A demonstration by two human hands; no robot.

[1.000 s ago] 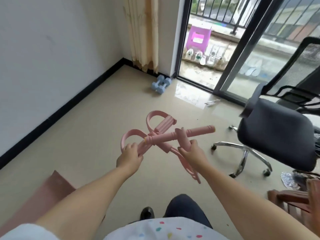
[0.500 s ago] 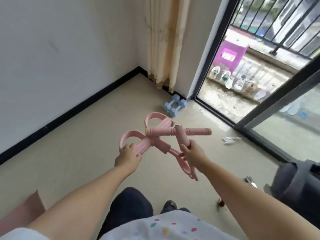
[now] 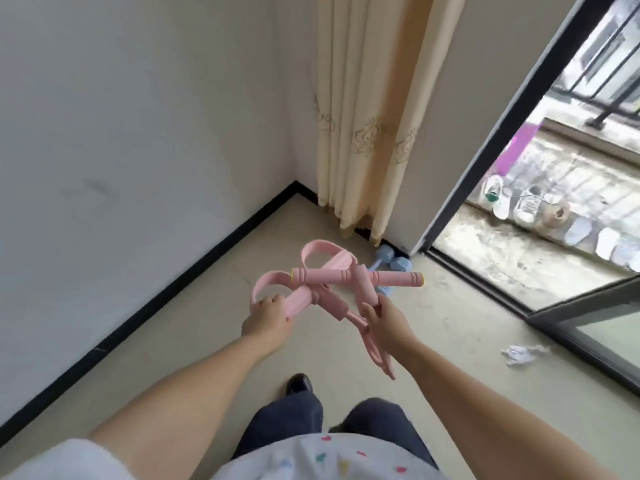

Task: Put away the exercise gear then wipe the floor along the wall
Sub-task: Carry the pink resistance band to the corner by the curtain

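Observation:
I carry a pink pedal resistance puller in front of me at waist height, its foam bar lying crosswise and its rubber bands dangling. My left hand grips one ribbed foot pedal and its loop strap. My right hand pinches the other pink foam pedal from below. Light blue dumbbells lie on the floor near the corner, partly hidden behind the puller.
A white wall with a black skirting board runs along the left. A beige curtain hangs in the corner. The open sliding door leads to a balcony with shoes. A crumpled white scrap lies on the floor at right.
I have walked towards the corner; the office chair has left the view and the dumbbells and curtain are closer. Both hands keep the same hold on the puller.

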